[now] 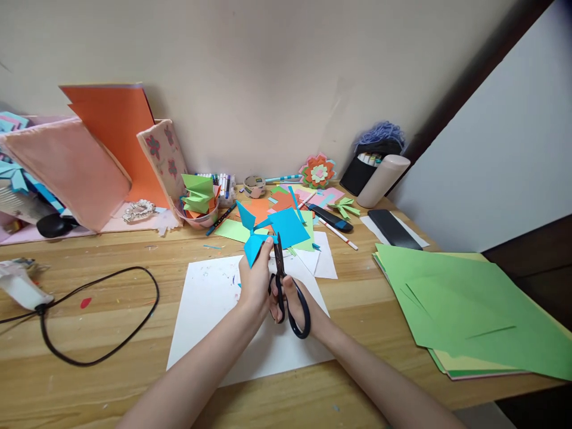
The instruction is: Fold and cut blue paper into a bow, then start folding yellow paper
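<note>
My left hand [255, 279] pinches a blue paper cutout [252, 239] with pointed, petal-like arms, held up over a white sheet [201, 322]. In my right hand [295, 298] is a pair of scissors [279, 271] with black handles, thumb and fingers through the loops. Its dark blades point up and away, right beside the cutout and my left thumb. Whether the blades touch the paper I cannot tell. Just behind lies a blue paper piece [289, 227] on a light green sheet [308, 238].
Green paper sheets [469, 310] are stacked at the right, near a black phone [393, 229]. A utility knife [330, 218] and paper scraps lie behind my hands. At the left, a glue gun [22, 286] trails a looped black cable [154, 298]. A pink organizer [67, 167] stands behind.
</note>
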`<state>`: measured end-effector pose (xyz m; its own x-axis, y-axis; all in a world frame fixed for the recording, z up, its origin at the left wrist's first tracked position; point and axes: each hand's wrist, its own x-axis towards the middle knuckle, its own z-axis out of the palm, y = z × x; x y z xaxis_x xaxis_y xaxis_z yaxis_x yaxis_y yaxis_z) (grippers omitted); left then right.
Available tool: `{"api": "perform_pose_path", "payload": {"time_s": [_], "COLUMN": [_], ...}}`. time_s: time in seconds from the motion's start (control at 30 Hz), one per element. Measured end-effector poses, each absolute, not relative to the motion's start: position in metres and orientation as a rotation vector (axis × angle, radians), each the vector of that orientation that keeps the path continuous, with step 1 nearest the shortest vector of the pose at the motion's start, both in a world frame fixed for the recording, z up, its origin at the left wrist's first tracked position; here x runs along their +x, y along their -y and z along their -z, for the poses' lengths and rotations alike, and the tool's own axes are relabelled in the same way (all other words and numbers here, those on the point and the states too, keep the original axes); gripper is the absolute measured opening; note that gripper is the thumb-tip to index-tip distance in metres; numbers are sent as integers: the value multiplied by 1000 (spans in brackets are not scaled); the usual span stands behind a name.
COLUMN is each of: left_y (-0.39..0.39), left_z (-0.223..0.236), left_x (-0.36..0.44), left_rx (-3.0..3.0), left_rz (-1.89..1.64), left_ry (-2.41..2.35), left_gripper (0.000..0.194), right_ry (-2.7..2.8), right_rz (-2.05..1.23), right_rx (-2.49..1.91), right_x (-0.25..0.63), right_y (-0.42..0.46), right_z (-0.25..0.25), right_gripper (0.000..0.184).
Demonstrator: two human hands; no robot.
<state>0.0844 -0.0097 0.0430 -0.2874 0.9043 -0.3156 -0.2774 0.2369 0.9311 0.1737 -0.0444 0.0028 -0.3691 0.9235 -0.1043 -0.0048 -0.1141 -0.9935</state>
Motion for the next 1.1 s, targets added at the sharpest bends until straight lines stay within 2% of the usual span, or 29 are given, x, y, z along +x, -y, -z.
{"api": "perform_pose_path", "payload": {"time_s": [0.53,1.1], "left_y": [9,9], "left_z": [-46,-49], "left_x": [81,79], "left_rx": [793,1014], "left_rz": [-1413,-1509], "left_ry": [-1360,-1408], "left_gripper": [22,25], "right_ry": [1448,1459], "right_rz": [-1597,-1626], "right_rx": [-1061,-1103], "right_x": [181,184], "right_y": [44,43], "right_z": [-5,-6], "right_gripper": [68,68]}}
